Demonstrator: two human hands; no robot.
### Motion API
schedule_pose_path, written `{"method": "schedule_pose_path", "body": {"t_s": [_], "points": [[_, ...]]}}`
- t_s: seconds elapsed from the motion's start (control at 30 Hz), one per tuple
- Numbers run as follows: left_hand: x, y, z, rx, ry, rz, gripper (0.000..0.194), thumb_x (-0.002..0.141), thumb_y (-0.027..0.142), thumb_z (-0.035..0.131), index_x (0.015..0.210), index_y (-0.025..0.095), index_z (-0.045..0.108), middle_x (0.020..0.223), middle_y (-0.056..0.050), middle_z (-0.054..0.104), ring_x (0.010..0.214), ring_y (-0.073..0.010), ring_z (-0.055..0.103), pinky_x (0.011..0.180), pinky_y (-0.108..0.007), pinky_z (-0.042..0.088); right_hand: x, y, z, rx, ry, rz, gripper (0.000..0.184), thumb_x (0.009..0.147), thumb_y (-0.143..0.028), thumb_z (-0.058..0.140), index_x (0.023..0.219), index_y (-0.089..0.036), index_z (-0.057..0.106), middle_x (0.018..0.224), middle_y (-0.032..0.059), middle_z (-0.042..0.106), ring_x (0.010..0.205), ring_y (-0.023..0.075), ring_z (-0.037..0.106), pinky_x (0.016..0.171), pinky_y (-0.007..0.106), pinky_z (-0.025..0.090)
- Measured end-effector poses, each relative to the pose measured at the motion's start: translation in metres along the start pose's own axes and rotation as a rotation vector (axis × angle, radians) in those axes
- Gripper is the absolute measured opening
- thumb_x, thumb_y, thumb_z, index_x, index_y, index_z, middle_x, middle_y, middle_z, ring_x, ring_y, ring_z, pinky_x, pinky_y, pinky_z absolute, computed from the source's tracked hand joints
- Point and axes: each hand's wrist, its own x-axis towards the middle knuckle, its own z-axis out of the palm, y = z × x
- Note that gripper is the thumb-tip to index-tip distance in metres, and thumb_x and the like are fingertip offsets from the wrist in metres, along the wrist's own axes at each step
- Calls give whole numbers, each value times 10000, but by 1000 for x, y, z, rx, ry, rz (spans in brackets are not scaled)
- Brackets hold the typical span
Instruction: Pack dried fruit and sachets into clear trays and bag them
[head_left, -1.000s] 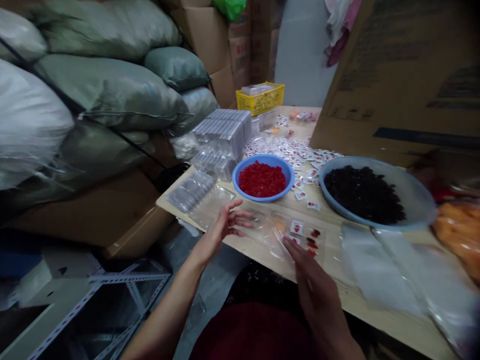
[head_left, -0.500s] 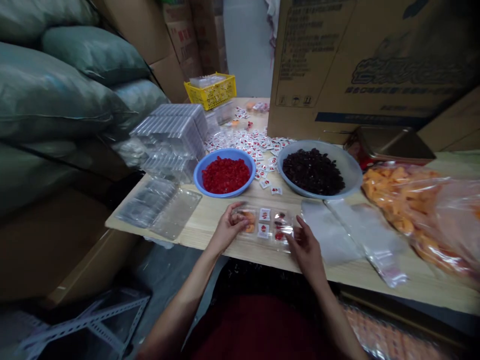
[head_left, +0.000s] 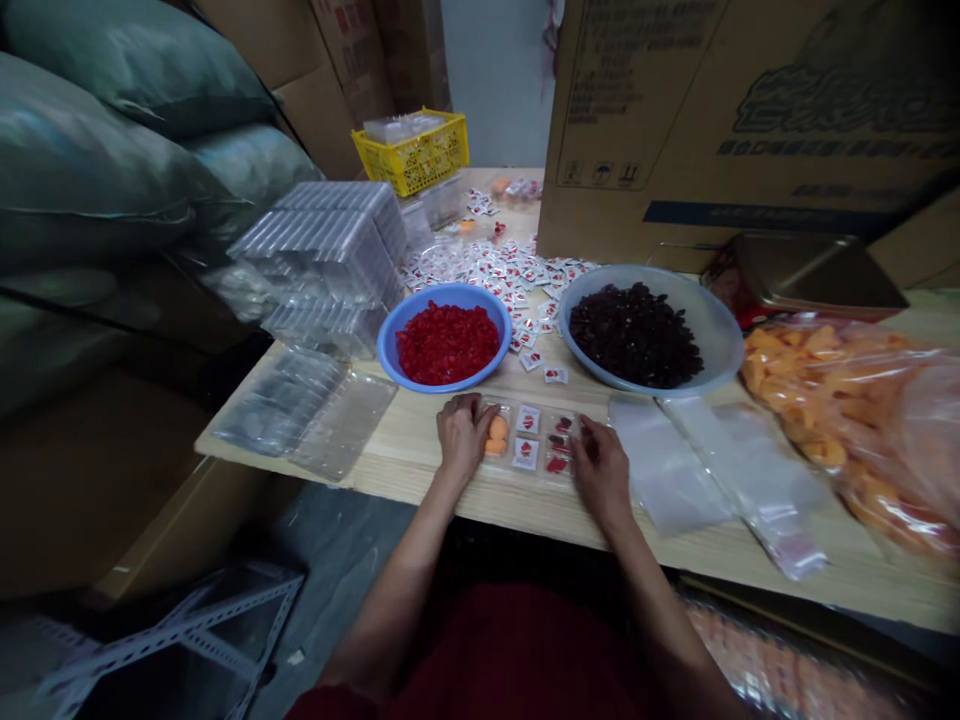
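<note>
A clear plastic compartment tray [head_left: 527, 440] lies flat near the front edge of the wooden table [head_left: 420, 480]. Its cells hold orange pieces, small red-printed white sachets and dark red pieces. My left hand [head_left: 460, 435] grips the tray's left end with curled fingers. My right hand [head_left: 601, 465] grips its right end. Just beyond the tray sit a blue bowl [head_left: 442, 385] of red pieces and a wider grey-blue basin [head_left: 712, 310] of dark dried fruit. Two loose sachets [head_left: 544, 368] lie between them and the tray.
Many sachets [head_left: 495, 270] are scattered behind the bowls. Stacked clear trays [head_left: 322, 260] stand at the left, with a yellow basket [head_left: 411, 160] behind. Clear bags [head_left: 667, 465] and a bag of orange pieces [head_left: 840, 420] lie at the right. A large cardboard box [head_left: 750, 120] stands at the back right.
My view has swung right and steadied since the earliest frame. Both hands have closed in on the tray's ends, and the tray now lies squarely between them.
</note>
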Motion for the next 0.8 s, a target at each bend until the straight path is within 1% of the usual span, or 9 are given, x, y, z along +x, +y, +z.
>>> {"method": "schedule_pose_path", "body": {"t_s": [0.1, 0.17, 0.3, 0.4, 0.5, 0.57, 0.67, 0.73, 0.8], "points": [[-3, 0, -2, 27, 0, 24, 354, 914, 477, 574, 1041, 155, 647, 1022, -132, 661, 1016, -288, 581, 926, -411, 426, 2, -1, 2, 25, 13, 51, 495, 887, -391, 574, 1319, -150, 582, 990, 82, 620, 821, 202, 581, 808, 413, 525], [-12, 0, -4, -45, -6, 39, 303, 902, 452, 599, 961, 158, 638, 985, -126, 651, 987, -276, 581, 911, -400, 430, -2, -2, 1, 121, 16, 128, 557, 859, -408, 620, 1366, -193, 540, 954, 45, 617, 807, 188, 594, 796, 402, 548], [-40, 3, -6, -410, -17, -30, 242, 910, 422, 596, 949, 184, 585, 887, -53, 638, 851, -194, 595, 814, -319, 450, -18, -5, -6, 530, -33, 316, 663, 776, -427, 747, 1371, -266, 503, 853, -29, 572, 736, 149, 626, 723, 346, 593], [-55, 8, -7, -797, -76, -231, 308, 862, 456, 660, 993, 201, 550, 747, 16, 630, 664, -135, 581, 678, -254, 446, -29, -9, -14, 781, -56, 436, 729, 689, -393, 838, 1332, -284, 512, 878, -43, 594, 747, 150, 669, 720, 354, 610], [-66, 14, -15, -1190, -209, -464, 489, 766, 436, 775, 1109, 192, 527, 746, 10, 683, 645, -137, 630, 660, -246, 480, -35, -13, -25, 904, -47, 522, 812, 632, -348, 883, 1340, -291, 491, 967, -12, 659, 807, 187, 709, 714, 369, 617], [-75, 19, -24, -1371, -401, -561, 548, 750, 374, 807, 1185, 171, 541, 888, -54, 734, 781, -170, 692, 764, -283, 524, -38, -16, -32, 942, -46, 560, 837, 616, -337, 893, 1344, -292, 483, 980, 1, 680, 807, 202, 719, 685, 364, 617], [-91, 27, -36, -1474, -712, -654, 505, 761, 268, 809, 1206, 154, 601, 1075, -115, 735, 932, -214, 713, 878, -328, 538, -39, -23, -43, 925, -74, 551, 791, 635, -354, 881, 1325, -279, 502, 987, 13, 688, 807, 210, 720, 670, 356, 609], [-99, 31, -39, -1474, -771, -717, 449, 758, 230, 809, 1167, 150, 640, 1090, -117, 738, 930, -226, 723, 868, -322, 553, -37, -25, -51, 851, -103, 496, 718, 673, -379, 855, 1303, -256, 533, 1014, 33, 684, 823, 206, 713, 710, 361, 602], [-101, 33, -39, -1472, -712, -786, 409, 752, 207, 810, 1130, 151, 664, 1063, -104, 749, 901, -224, 733, 848, -308, 569, -35, -23, -63, 705, -99, 417, 623, 744, -414, 797, 1290, -234, 558, 1076, 62, 672, 842, 197, 699, 763, 368, 589]]}}
